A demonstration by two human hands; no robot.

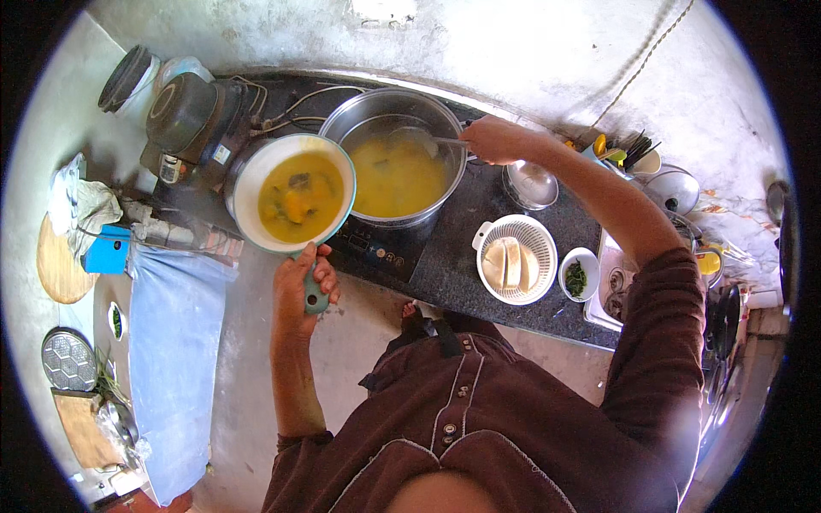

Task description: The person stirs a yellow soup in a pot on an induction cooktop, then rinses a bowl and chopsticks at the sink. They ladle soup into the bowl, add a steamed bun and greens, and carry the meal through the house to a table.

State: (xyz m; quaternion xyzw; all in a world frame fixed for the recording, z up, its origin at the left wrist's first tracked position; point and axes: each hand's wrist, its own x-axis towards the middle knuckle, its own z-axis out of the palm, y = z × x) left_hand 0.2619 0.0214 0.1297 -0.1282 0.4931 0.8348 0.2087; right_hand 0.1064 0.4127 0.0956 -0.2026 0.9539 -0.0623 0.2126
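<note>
My left hand (308,276) grips the green handle of a white bowl (247,183) with a green rim. Yellow soup (301,192) with orange and dark pieces fills part of it. The bowl is held beside the left rim of a large steel pot (349,125), overlapping it in view. My right hand (497,140) is closed around the handle of a metal ladle (417,138), whose head lies inside the pot at the surface of more yellow soup (397,176). The pot stands on an induction cooktop (385,253) with touch controls.
Right of the pot are a metal bowl (532,185), a white strainer basket (484,282) with pale slabs, a small bowl (593,276) of chopped greens and a sink (593,314). A dark cooker (183,115) and cables (292,106) are at left. A blue cloth (176,359) covers a side table.
</note>
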